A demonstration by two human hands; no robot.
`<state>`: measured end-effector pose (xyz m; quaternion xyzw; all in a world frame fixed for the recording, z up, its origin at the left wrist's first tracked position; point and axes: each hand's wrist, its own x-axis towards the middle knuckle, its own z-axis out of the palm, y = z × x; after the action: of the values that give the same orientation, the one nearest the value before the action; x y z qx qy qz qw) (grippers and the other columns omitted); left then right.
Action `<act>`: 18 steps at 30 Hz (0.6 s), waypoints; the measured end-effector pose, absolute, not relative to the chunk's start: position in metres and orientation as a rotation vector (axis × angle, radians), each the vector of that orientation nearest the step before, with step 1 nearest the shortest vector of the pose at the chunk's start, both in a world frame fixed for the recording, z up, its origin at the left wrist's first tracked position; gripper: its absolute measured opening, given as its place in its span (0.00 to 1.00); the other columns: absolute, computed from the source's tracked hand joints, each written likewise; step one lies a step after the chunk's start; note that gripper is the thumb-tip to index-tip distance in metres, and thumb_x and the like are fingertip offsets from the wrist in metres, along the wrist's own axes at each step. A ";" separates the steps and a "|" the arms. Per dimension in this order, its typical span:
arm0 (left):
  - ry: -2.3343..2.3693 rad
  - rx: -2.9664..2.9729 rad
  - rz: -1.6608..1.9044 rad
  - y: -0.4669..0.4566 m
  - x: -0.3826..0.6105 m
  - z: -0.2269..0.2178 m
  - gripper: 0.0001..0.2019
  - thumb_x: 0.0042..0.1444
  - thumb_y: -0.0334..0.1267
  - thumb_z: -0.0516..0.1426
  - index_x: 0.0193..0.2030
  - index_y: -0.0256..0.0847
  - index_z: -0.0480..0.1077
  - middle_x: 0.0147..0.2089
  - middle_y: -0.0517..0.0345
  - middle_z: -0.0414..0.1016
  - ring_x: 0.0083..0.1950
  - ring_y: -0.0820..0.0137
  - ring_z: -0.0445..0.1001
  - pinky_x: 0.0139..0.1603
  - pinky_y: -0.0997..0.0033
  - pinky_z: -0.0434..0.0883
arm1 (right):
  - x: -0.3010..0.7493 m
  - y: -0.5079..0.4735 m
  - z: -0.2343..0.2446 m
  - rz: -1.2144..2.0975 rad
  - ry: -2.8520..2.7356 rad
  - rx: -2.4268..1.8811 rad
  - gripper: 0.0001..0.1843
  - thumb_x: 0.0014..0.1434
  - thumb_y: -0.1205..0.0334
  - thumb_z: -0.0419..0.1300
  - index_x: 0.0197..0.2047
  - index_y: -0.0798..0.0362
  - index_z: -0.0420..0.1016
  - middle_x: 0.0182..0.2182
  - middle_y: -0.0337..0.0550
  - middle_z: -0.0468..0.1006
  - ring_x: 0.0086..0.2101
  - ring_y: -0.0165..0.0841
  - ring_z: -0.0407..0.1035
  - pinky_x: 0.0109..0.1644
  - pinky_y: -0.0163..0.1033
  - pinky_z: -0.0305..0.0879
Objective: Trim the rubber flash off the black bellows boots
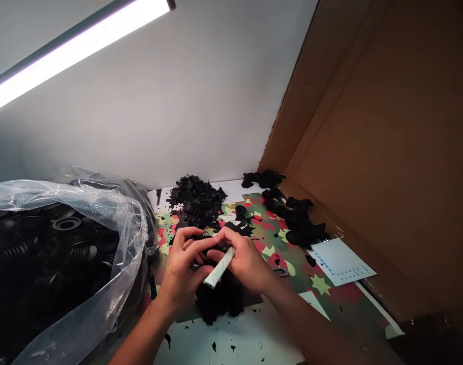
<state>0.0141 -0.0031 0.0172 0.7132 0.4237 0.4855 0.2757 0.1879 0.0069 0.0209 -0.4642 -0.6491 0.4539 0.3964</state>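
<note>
Right now, your right hand (pixel 246 261) is closed around a pale, wrapped-looking handle (pixel 219 268), whose butt sticks out toward seven o'clock; whatever sits at its other end is hidden. Your left hand (pixel 184 263) faces it with fingers curved and thumb apart. Dark material (pixel 201 257) shows between the two hands, but you cover so much of it that I cannot tell whether the left is gripping a piece.

Taking your hands as the dial's centre, a black heap (pixel 220 304) lies just below them at six o'clock on the bench (pixel 269 332). Thin black scraps (pixel 197 200) are piled at about eleven, on the far edge of a camouflage-patterned sheet (pixel 273 238). Loose black pieces (pixel 303 218) trail from one to two o'clock, and a printed card (pixel 343 261) rests at three. At nine stands an open clear plastic bag (pixel 136 218) full of ribbed black parts (pixel 83 248).

The step in hand looks like close two-handed work with the handled tool on black material, and it appears unfinished. The next move seems to call for a steady left hand, a controlled right wrist, and fingertips kept clear of the hidden end.
</note>
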 end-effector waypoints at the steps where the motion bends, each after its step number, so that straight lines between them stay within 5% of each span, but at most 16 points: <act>1: 1.115 2.024 1.226 -0.002 0.012 0.017 0.18 0.54 0.28 0.63 0.50 0.52 0.80 0.51 0.54 0.74 0.37 0.70 0.77 0.37 0.70 0.77 | 0.191 0.008 0.023 1.219 -1.633 -1.158 0.15 0.59 0.48 0.63 0.33 0.49 0.66 0.27 0.34 0.72 0.29 0.31 0.62 0.33 0.36 0.57; 5: 1.075 2.197 1.021 -0.001 0.007 0.020 0.25 0.57 0.23 0.57 0.56 0.53 0.77 0.49 0.55 0.79 0.45 0.65 0.80 0.45 0.67 0.78 | 0.202 0.010 0.029 1.339 -1.761 -1.126 0.09 0.60 0.56 0.62 0.33 0.49 0.66 0.25 0.32 0.69 0.27 0.30 0.61 0.32 0.35 0.55; 12: 1.187 2.155 1.178 -0.001 0.007 0.025 0.14 0.56 0.26 0.62 0.46 0.48 0.80 0.49 0.54 0.81 0.49 0.62 0.80 0.50 0.65 0.77 | 0.212 0.009 0.029 1.098 -2.048 -1.064 0.07 0.65 0.61 0.60 0.45 0.47 0.67 0.43 0.42 0.76 0.42 0.38 0.68 0.45 0.40 0.62; 13: 1.206 2.139 1.204 -0.001 0.008 0.025 0.12 0.56 0.28 0.64 0.44 0.48 0.80 0.48 0.54 0.81 0.49 0.62 0.79 0.50 0.65 0.76 | 0.212 0.009 0.029 0.990 -2.112 -1.060 0.02 0.67 0.62 0.57 0.42 0.48 0.66 0.41 0.42 0.76 0.41 0.37 0.67 0.47 0.41 0.61; 18: 1.222 1.926 1.192 -0.004 0.013 0.028 0.04 0.56 0.35 0.64 0.38 0.45 0.79 0.37 0.57 0.80 0.38 0.65 0.76 0.40 0.69 0.72 | 0.207 0.010 0.031 0.686 -2.318 -0.966 0.15 0.70 0.66 0.49 0.29 0.49 0.55 0.26 0.34 0.66 0.29 0.32 0.60 0.46 0.41 0.54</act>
<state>0.0126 -0.0039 0.0284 0.7184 0.4558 0.4446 0.2800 0.2067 0.0100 0.0312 -0.3578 -0.8583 0.2540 0.2660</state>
